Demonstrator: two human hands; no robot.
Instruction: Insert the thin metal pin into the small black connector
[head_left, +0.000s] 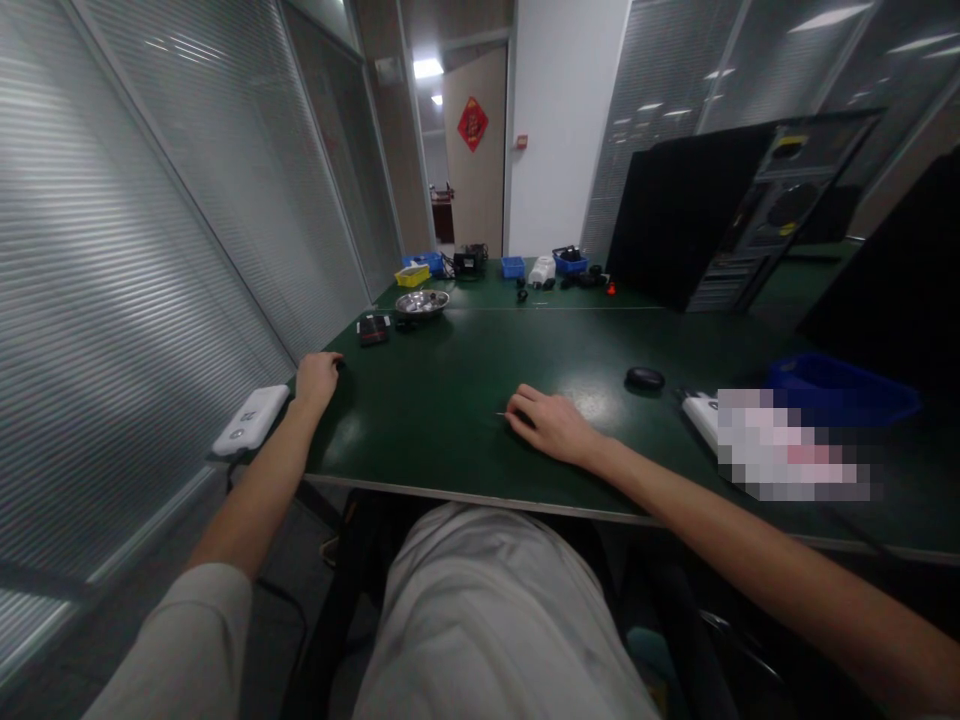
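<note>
Though dim, left hand point(316, 379) curled over something dark, right hand point(551, 424) pinching a thin pin point(501, 414).

Green table point(465, 370) lies bare between the hands; black mouse point(645, 378) and blue bin point(840, 390) crowd the right.

A small dark object under the left hand point(316, 380) is almost wholly covered. A thin pale sliver point(501, 413) at the right hand point(551, 425) fingertips is too small to identify. A pixelated patch hides the white device point(701, 413). Small items point(562, 275) at the green surface point(465, 400) far end are indistinct.
</note>
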